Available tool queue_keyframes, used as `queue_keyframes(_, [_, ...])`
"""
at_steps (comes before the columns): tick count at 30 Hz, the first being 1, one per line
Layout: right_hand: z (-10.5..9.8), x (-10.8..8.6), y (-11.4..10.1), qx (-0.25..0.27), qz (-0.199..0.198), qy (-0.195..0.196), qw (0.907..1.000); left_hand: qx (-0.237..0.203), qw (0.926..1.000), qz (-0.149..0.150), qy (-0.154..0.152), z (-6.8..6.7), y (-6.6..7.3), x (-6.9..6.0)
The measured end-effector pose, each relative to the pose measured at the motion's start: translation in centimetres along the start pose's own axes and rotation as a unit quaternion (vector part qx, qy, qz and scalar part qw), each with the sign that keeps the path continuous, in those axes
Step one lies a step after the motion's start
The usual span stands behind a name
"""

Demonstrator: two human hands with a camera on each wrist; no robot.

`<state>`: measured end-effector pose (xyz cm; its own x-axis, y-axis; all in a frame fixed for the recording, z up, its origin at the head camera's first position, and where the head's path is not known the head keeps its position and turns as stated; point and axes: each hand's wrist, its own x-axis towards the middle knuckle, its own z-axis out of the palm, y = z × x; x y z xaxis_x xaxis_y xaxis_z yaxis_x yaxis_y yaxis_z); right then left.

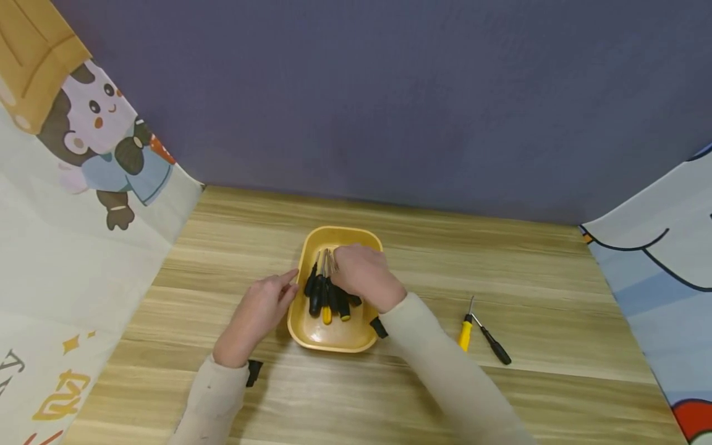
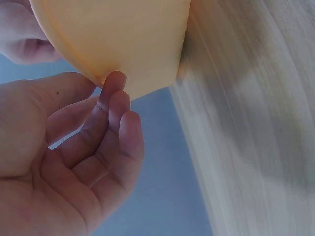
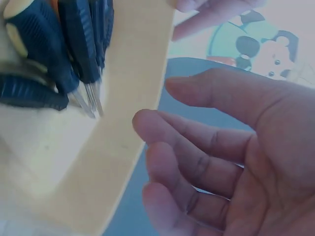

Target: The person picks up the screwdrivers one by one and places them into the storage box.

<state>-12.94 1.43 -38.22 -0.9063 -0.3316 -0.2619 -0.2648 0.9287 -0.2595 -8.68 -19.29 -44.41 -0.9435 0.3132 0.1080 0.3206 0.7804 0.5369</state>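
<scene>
A yellow plastic tub [image 1: 337, 340] stands on the table with several screwdrivers [image 1: 327, 303] inside; their handles are black or black and yellow, and their shafts point to the far end. My left hand [image 1: 261, 303] holds the tub's left rim, its fingertips against the outer wall [image 2: 147, 44] in the left wrist view. Over the tub's far right part reaches my right hand [image 1: 364, 272]. In the right wrist view its fingers [image 3: 165, 162] are loosely bent beside the rim, with nothing between them and the thumb. Screwdriver handles [image 3: 78, 39] lie apart from it.
Right of the tub, a yellow-handled screwdriver [image 1: 465, 330] and a black-handled screwdriver [image 1: 495, 346] lie on the wooden table [image 1: 556, 296], partly near my right sleeve [image 1: 445, 364]. A dark blue wall [image 1: 378, 105] rises behind; printed cloths [image 1: 122, 259] flank both sides.
</scene>
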Motion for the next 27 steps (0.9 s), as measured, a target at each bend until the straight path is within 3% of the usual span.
queue_keyframes(7, [-0.4, -3.1, 2.2, -0.011, -0.008, 0.049, 0.9987, 0.001, 1.0, -0.007, 0.0, 0.1, 0.0, 0.0])
queue_keyframes(12, [-0.4, -5.6, 4.0, -0.004, 0.016, 0.084, 0.9963, 0.002, 1.0, -0.004, 0.004, 0.1, 0.0, 0.0])
queue_keyframes(27, [0.6, -13.2, 11.4, 0.031, 0.067, 0.137, 0.9878, 0.003, 0.9998, -0.02, -0.008, 0.1, 0.2, 0.1])
